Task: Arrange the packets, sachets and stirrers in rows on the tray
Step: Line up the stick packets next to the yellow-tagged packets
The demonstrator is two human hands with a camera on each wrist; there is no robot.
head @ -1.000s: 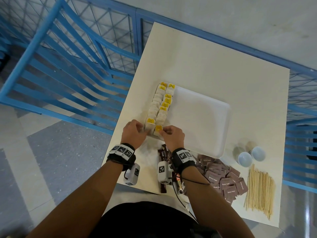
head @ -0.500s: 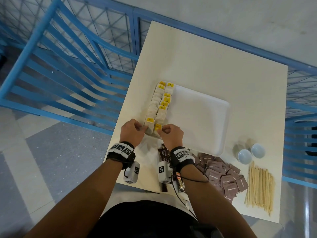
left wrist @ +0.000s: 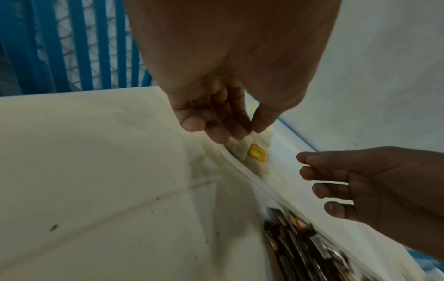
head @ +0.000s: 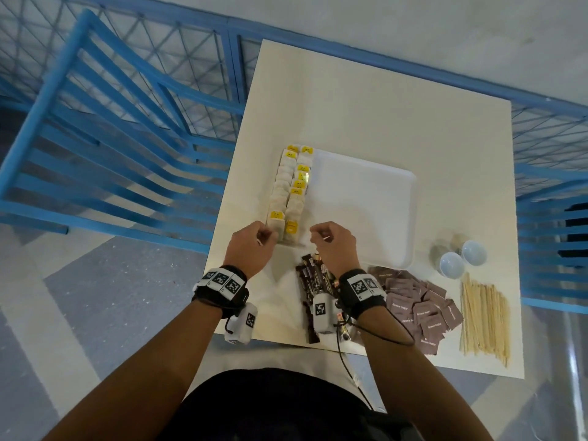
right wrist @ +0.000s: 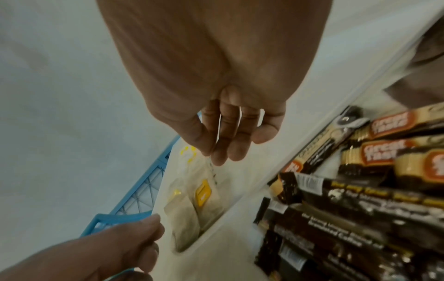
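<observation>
A white tray [head: 366, 211] lies mid-table. Tea bags with yellow tags [head: 291, 192] fill two rows along its left side. My left hand [head: 254, 243] is at the tray's near-left corner, and its fingertips [left wrist: 225, 133] touch the nearest tea bag [left wrist: 242, 150] without gripping it. My right hand [head: 331, 243] hovers just right of the rows with relaxed fingers [left wrist: 319, 171] and holds nothing. Dark coffee sachets [head: 313, 281] lie under my right wrist, close-up in the right wrist view [right wrist: 360, 190]. Brown sugar packets [head: 420, 307] and wooden stirrers [head: 483, 316] lie at the near right.
Two small white cups [head: 461, 259] stand right of the tray's near corner. Blue railings [head: 127, 138] run along the table's left and far sides. The table's left edge is close to the tea bag rows.
My right hand has let go of the nearest tea bag and drawn away to the right. My left hand has stayed by the tray's near-left corner.
</observation>
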